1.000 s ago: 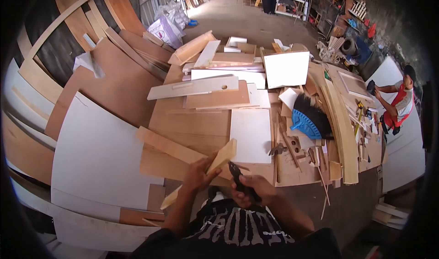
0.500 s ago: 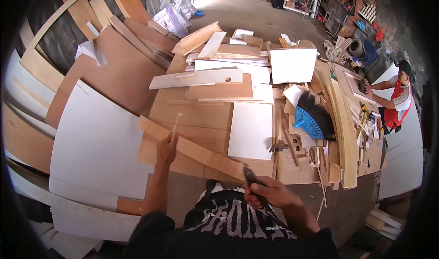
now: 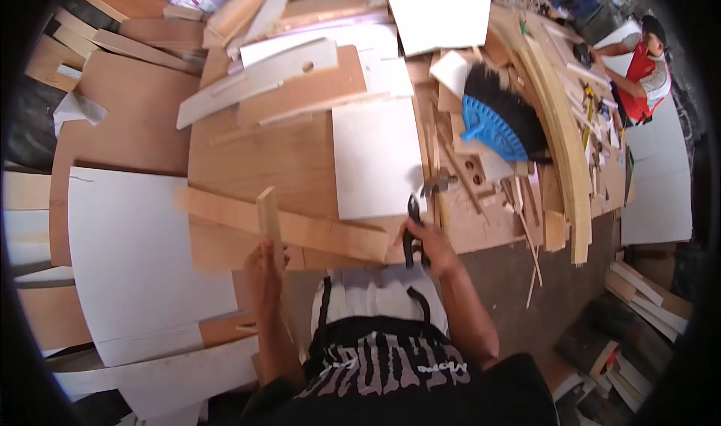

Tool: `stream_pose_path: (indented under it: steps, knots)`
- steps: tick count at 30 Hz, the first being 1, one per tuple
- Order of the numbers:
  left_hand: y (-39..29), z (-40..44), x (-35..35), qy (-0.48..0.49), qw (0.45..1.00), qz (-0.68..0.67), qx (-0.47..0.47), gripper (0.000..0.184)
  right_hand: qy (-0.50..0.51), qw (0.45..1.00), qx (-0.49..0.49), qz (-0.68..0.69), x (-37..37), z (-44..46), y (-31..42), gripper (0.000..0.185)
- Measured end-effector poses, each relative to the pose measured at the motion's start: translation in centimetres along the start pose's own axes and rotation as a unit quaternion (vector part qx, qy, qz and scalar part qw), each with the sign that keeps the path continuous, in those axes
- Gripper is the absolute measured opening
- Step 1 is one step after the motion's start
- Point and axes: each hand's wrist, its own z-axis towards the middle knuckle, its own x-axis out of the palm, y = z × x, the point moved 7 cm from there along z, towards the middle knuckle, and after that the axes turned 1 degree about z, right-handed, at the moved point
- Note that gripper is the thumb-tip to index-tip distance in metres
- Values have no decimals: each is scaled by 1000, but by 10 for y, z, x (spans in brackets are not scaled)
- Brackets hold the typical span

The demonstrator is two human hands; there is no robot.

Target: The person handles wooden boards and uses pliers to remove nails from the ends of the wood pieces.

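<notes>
My left hand (image 3: 266,274) grips a narrow wooden strip (image 3: 269,214), held upright at the front edge of the workbench (image 3: 248,152). In my right hand (image 3: 435,247) are black-handled pliers (image 3: 411,227), jaws pointing up and handles spread apart. Between the two hands, a long flat board (image 3: 323,231) lies along the bench's front edge. Just beyond the pliers rests a claw hammer (image 3: 438,184), beside a white panel (image 3: 378,159). Fingers of both hands are partly hidden behind what they hold.
A blue broom head (image 3: 496,125) with black bristles lies among wood scraps on the right. Long curved wood strips (image 3: 563,140) run along that side. Large white sheets (image 3: 135,261) lean at left. A co-worker in a red apron (image 3: 642,84) works at far right.
My view has tipped downward. The wooden strip has turned so its broader face shows, and the pliers have swung from leaning left to nearly upright.
</notes>
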Motion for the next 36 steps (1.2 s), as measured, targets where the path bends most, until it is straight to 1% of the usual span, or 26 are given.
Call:
stream_pose_path:
  steps: [1, 3, 4, 5, 8, 10, 12, 13, 14, 15, 16, 17, 18, 20, 21, 22, 24, 26, 28, 29, 32, 33, 34, 35, 36]
  knots:
    - [-5, -4, 10, 19, 1000, -2, -2, 68, -43, 999, 9, -23, -10, 8, -10, 30]
    - [-12, -8, 27, 51, 999, -2, -2, 69, -44, 999, 24, -3, -23, 15, -20, 30]
    - [-17, -14, 34, 59, 997, 29, 28, 68, -40, 999, 35, 10, -32, 12, -26, 31]
    - [-22, -21, 39, 66, 994, 59, 58, 67, -60, 998, 22, 27, -38, 9, -30, 32]
    - [-2, -24, 53, 84, 989, 102, 73, 65, -89, 996, 9, 24, -60, -1, -40, 33]
    - [-5, -30, 69, 95, 988, 91, 80, 65, -98, 995, -8, 23, -77, -7, -39, 35]
    - [-8, -33, 91, 109, 987, 83, 84, 64, -144, 989, 36, -18, -102, -9, -45, 34]
    - [-6, -34, 106, 120, 989, 49, 68, 64, -148, 986, 49, -64, -116, -4, -50, 34]
    - [-5, -34, 121, 132, 990, 14, 49, 63, -159, 984, 55, -58, -131, 5, -54, 34]
    - [-8, -42, 141, 154, 987, 28, 32, 63, -166, 978, 87, -94, -149, 1, -68, 35]
    - [-18, -48, 159, 184, 981, 67, 13, 63, -155, 972, 106, -139, -157, 5, -68, 35]
    - [-24, -49, 172, 211, 972, 101, 1, 64, -155, 972, 103, -144, -162, 4, -63, 37]
    - [-22, -48, 179, 212, 971, 106, -5, 64, -154, 972, 110, -141, -166, 3, -61, 37]
    - [-16, -49, 192, 247, 965, 84, 8, 64, -163, 973, 115, -118, -171, 0, -56, 37]
    - [-18, -51, 197, 248, 965, 87, 4, 64, -153, 974, 140, -93, -166, -8, -44, 35]
    - [-23, -53, 201, 250, 965, 80, 14, 65, -152, 974, 143, -93, -173, -6, -49, 35]
    - [-32, -58, 208, 249, 966, 72, 25, 66, -91, 975, 180, -91, -176, 1, -63, 36]
    - [-37, -66, 211, 268, 961, 62, 13, 67, -79, 978, 170, -89, -176, -3, -61, 38]
    - [-35, -69, 213, 265, 963, 45, 25, 70, -89, 983, 158, -23, -176, -10, -56, 38]
    - [-35, -73, 213, 264, 964, 28, 32, 73, -86, 984, 155, -26, -176, -14, -53, 38]
    - [-48, -83, 208, 261, 964, 33, 49, 77, -75, 988, 129, -42, -168, -28, -35, 37]
    - [-50, -86, 206, 254, 965, 31, 50, 77, -73, 992, 87, -51, -166, -32, -28, 35]
    - [-55, -88, 206, 255, 965, -10, 58, 73, -68, 995, 43, -60, -162, -34, -19, 32]
    - [-60, -89, 202, 252, 964, -49, 66, 69, -56, 996, 40, -64, -157, -40, -16, 32]
    - [-61, -86, 197, 236, 968, -50, 68, 69, -42, 996, -2, -74, -149, -47, -4, 30]
